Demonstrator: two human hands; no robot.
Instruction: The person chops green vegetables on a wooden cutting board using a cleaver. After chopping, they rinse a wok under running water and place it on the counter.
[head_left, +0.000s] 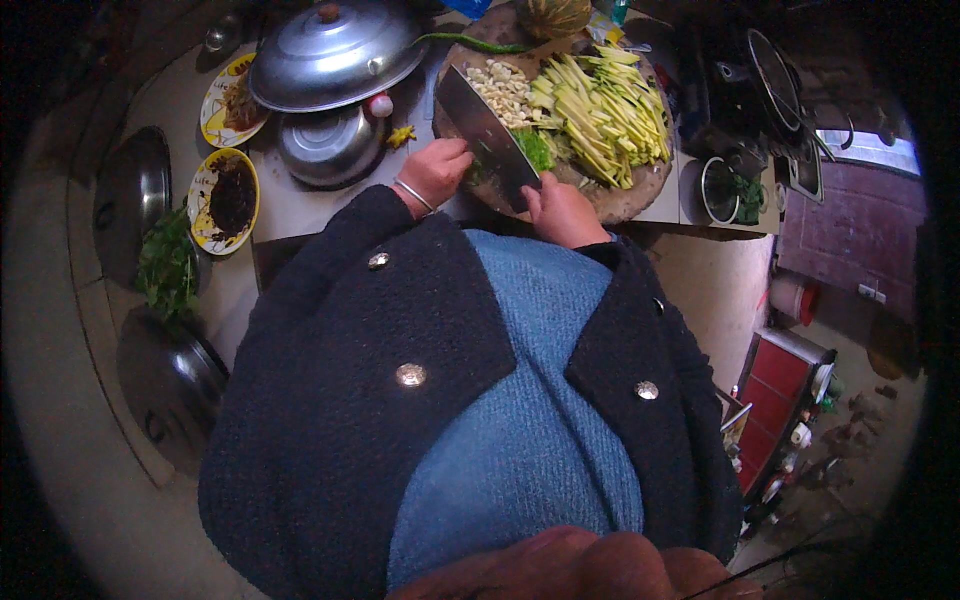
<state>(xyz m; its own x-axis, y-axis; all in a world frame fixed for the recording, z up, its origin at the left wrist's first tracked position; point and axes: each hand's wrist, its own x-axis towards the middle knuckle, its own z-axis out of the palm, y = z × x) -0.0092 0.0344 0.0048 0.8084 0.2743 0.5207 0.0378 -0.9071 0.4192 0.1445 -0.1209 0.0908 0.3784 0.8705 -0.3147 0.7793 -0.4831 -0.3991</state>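
Observation:
My right hand (564, 210) grips the handle end of a cleaver (487, 135), whose broad blade slants up and left over a round wooden chopping board (637, 191). My left hand (436, 172), with a bangle at the wrist, is beside the blade's near side at the board's left edge; whether its fingers pinch anything is hidden. Small green bits lie by the blade. Beyond it are finely chopped greens (534, 148), a heap of pale chopped pieces (501, 90) and a large pile of yellow-green vegetable strips, apparently squash (600, 112).
A domed metal lid (337, 56) rests above a metal bowl (334, 146) at left. Two patterned plates hold dark food (232, 196) and brownish food (241, 105). Leafy greens (169, 262) lie near dark pot lids (172, 382). A whole squash (553, 16) sits behind; a metal bowl (720, 191) stands right.

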